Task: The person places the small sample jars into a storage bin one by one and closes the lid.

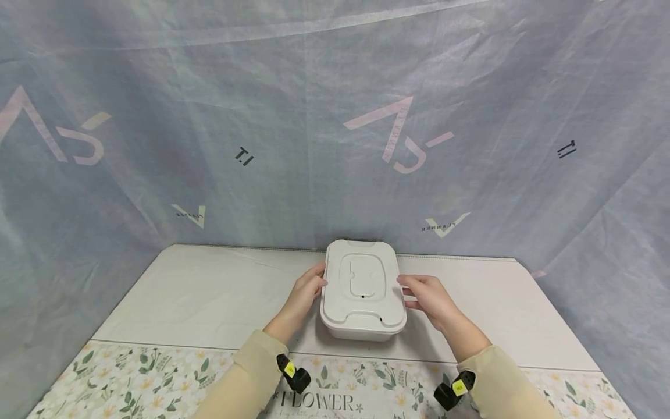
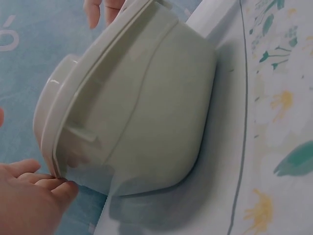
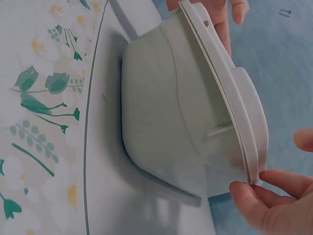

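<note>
A white plastic lidded box [image 1: 361, 334] stands on the white tabletop, its lid [image 1: 363, 276] seated on top. At the box's left side, my left hand [image 1: 305, 289] holds the lid's rim with its fingertips. On the opposite side my right hand [image 1: 430, 297] has its fingertips at the lid's rim too. In the right wrist view, the fingers [image 3: 249, 196] of that hand pinch the rim near a corner. The left wrist view shows the left hand [image 2: 29, 198] at the rim, with the box wall [image 2: 146, 107] below it.
A floral cloth [image 1: 157, 378] with printed lettering covers the near part of the table. Behind the box rises a grey-blue printed curtain [image 1: 282, 192], which also hangs at both sides. Bare white tabletop [image 1: 225, 297] lies left and right of the box.
</note>
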Action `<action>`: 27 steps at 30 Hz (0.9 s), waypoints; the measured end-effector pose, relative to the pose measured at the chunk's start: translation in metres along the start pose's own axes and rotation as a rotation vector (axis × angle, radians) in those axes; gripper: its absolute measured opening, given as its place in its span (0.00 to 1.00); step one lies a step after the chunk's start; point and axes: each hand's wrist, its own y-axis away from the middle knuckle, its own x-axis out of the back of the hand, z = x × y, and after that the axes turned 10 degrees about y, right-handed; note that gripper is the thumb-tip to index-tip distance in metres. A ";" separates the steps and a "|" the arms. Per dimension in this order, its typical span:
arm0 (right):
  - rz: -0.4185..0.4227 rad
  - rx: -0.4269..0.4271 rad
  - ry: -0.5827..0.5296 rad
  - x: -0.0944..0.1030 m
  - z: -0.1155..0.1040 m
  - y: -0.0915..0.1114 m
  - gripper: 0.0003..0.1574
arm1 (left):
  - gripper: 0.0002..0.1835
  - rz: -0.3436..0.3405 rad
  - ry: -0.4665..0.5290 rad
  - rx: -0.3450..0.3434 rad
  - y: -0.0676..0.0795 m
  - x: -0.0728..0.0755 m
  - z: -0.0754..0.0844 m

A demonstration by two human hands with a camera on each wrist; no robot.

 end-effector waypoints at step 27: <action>0.001 0.132 0.189 0.007 0.010 -0.004 0.38 | 0.31 0.099 -0.313 0.029 0.000 0.009 -0.001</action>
